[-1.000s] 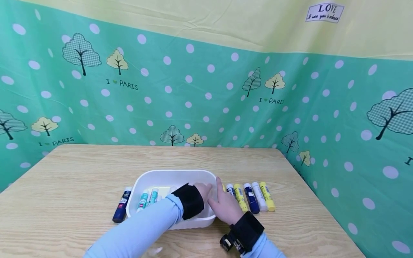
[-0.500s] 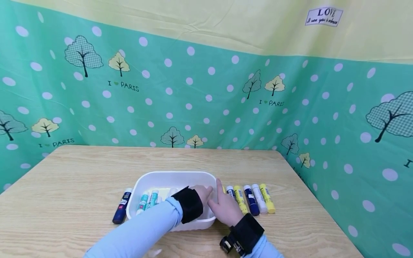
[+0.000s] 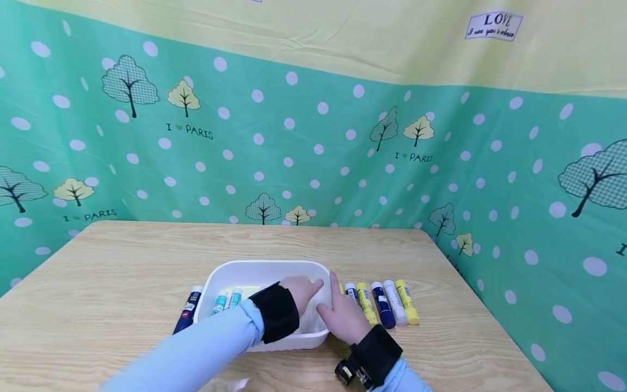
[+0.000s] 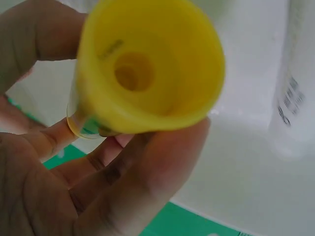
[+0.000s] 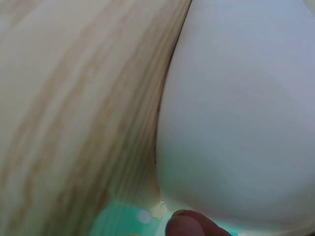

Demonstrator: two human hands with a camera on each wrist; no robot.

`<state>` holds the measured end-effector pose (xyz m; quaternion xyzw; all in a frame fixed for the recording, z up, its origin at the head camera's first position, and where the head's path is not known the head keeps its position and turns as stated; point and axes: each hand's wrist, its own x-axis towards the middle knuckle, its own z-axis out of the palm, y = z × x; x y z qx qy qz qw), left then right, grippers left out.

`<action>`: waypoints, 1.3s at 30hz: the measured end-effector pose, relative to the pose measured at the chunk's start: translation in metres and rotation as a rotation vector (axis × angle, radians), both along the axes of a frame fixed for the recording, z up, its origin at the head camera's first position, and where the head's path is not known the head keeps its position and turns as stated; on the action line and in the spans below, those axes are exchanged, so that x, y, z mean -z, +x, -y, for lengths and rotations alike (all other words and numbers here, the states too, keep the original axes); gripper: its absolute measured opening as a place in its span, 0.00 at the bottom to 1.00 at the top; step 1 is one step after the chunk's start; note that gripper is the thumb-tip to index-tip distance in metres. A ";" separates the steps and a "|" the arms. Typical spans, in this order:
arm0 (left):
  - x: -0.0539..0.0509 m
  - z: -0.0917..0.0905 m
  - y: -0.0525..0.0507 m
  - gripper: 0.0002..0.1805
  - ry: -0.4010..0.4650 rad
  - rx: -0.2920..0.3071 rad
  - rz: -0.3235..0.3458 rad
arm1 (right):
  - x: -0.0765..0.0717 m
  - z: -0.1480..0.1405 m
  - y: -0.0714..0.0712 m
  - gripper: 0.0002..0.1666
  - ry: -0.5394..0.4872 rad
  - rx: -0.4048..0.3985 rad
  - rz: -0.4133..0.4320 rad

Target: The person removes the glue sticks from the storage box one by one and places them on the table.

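My left hand (image 3: 300,291) reaches inside the white plastic bin (image 3: 266,267). In the left wrist view its fingers grip a yellow glue stick (image 4: 147,93), hollow end toward the camera; the head view hides this stick. My right hand (image 3: 345,316) is at the bin's right end, thumb on the inner side and forefinger along the outside of the wall. In the right wrist view one fingertip (image 5: 189,223) shows beside the bin's outer wall. Turquoise-and-white glue sticks (image 3: 235,296) lie in the bin's left part. A white tube with dark print (image 4: 293,103) appears beside the held stick.
Right of the bin several glue sticks lie side by side, among them a navy one (image 3: 383,305), a white one (image 3: 395,302) and a yellow one (image 3: 407,302). Another navy glue stick (image 3: 188,310) lies left of the bin. A whitish scrap (image 3: 237,385) sits near the front.
My left hand and forearm have shifted a little to the left and up inside the bin. The right hand and the bin have stayed nearly still.
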<state>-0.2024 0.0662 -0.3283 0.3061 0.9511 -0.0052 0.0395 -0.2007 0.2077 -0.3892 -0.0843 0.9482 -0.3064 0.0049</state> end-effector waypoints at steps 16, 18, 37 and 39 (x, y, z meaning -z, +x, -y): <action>-0.015 0.076 -0.012 0.45 0.435 -0.177 -0.132 | -0.002 0.005 0.002 0.44 -0.033 0.023 0.047; -0.014 0.088 -0.012 0.45 0.483 -0.215 -0.157 | -0.002 0.004 0.002 0.44 -0.038 0.022 0.047; 0.009 0.187 -0.002 0.44 0.406 -0.367 -0.197 | -0.002 0.001 0.001 0.44 -0.055 0.027 0.059; 0.012 0.193 -0.002 0.44 0.395 -0.386 -0.171 | -0.001 0.001 0.001 0.44 -0.056 0.021 0.056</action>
